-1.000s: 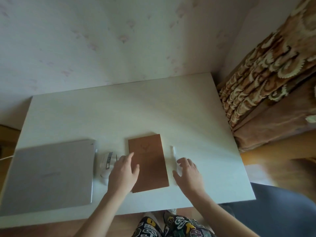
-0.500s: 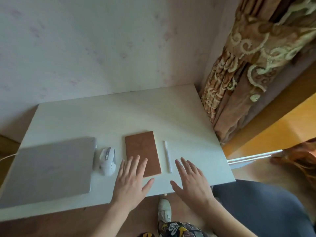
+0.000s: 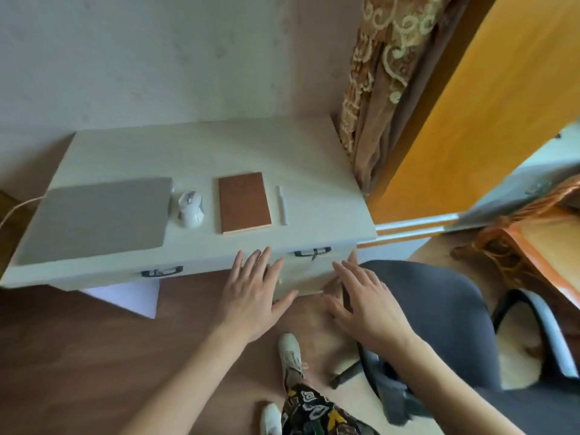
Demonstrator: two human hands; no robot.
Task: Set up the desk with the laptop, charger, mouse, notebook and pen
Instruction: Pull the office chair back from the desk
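Observation:
On the pale desk [image 3: 219, 146] lie, left to right, a closed grey laptop [image 3: 97, 218], a white mouse [image 3: 190, 209], a brown notebook [image 3: 244, 202] and a white pen [image 3: 281, 205]. A thin charger cable [image 3: 17, 207] runs off the laptop's left side. My left hand [image 3: 252, 293] and my right hand [image 3: 364, 298] hover with fingers spread in front of the desk's front edge, below the notebook and pen, holding nothing.
Two drawer handles [image 3: 161, 271] [image 3: 312, 252] show on the desk front. A grey office chair [image 3: 439, 315] stands at the right. A patterned curtain [image 3: 373, 89] and an orange door [image 3: 489, 98] lie beyond the desk's right end. My feet [image 3: 290, 350] are on the wooden floor.
Both hands have come off the notebook and pen and pulled back past the desk's front edge. The view has backed away, showing the drawers, chair and floor.

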